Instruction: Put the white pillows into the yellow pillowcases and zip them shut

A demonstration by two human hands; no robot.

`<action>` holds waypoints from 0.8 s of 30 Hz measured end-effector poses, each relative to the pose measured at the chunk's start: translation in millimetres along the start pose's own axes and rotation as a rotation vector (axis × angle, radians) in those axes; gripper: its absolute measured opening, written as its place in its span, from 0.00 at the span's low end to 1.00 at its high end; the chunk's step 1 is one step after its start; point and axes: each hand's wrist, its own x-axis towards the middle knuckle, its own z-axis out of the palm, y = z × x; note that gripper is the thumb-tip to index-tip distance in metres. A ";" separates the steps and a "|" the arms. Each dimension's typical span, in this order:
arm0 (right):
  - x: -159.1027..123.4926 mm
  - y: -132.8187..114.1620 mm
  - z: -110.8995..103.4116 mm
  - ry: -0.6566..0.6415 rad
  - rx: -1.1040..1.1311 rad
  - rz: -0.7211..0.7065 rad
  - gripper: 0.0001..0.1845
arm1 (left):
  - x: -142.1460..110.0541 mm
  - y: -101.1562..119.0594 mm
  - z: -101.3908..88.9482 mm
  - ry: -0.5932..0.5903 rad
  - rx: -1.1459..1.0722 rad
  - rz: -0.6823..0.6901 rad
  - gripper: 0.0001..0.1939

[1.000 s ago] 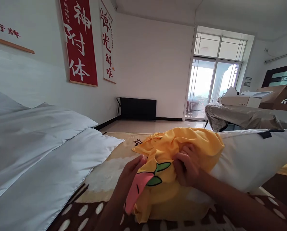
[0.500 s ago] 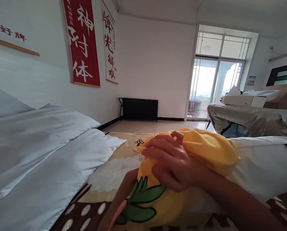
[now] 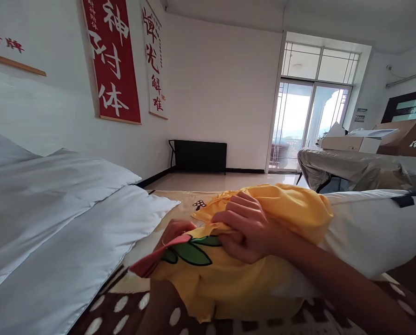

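Note:
A yellow pillowcase (image 3: 291, 200) with green leaves and a pink-red edge lies bunched around the near end of a white pillow (image 3: 371, 232). My right hand (image 3: 247, 225) is closed on a gathered fold of the yellow cloth, its fingers curled over the top. To its left, my left hand (image 3: 180, 228) grips the pillowcase near the pink-red part; cloth covers most of that forearm and some of the fingers. A corner of the case hangs down below the hands.
Beneath everything is a brown and cream blanket (image 3: 122, 302) with white dots. White bedding (image 3: 71, 223) spreads along the left. A black folded panel (image 3: 201, 157) stands by the far wall. Boxes (image 3: 347, 143) sit on a plastic-covered table (image 3: 361, 163) at right.
My left hand has come up from under the cloth, lifting the pillowcase's pink-red edge. The leaf print has folded over and the near cloth now hangs lower. My right hand stays clenched on the case.

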 end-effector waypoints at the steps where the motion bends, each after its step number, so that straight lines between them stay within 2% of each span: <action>1: -0.2 2.4 -0.3 -0.020 -0.018 -0.012 0.05 | -2.0 5.3 -1.8 0.039 -0.020 -0.009 0.13; 4: -3.5 9.5 1.8 -0.013 -0.039 -0.014 0.08 | -7.4 18.1 -5.8 0.139 -0.093 -0.063 0.12; 6: -6.6 13.7 5.5 0.040 -0.041 -0.010 0.11 | -11.3 23.6 -5.5 0.094 -0.118 -0.028 0.17; 8: -9.2 16.8 9.6 0.074 -0.047 -0.010 0.13 | -15.1 27.4 -2.3 0.011 -0.038 0.020 0.20; 11: -11.7 18.4 14.0 0.093 -0.059 -0.011 0.13 | -18.6 30.3 6.7 0.045 0.174 -0.029 0.12; 13: -13.0 17.7 16.1 0.098 -0.068 -0.009 0.13 | -19.2 29.6 13.0 0.083 0.183 -0.078 0.09; 16: -15.7 16.0 21.1 0.088 -0.096 -0.026 0.12 | -19.4 26.3 18.0 0.036 0.200 -0.053 0.07; 18: -17.9 15.9 26.1 0.095 -0.116 -0.070 0.11 | -19.3 24.7 16.7 0.000 0.220 0.004 0.03; 21: -19.8 16.6 31.4 0.091 -0.141 -0.124 0.10 | -16.8 23.8 8.0 -0.057 0.187 0.095 0.03; 24: -16.7 17.4 25.7 0.011 -0.181 -0.134 0.09 | -10.4 22.6 -4.2 -0.126 0.130 0.073 0.04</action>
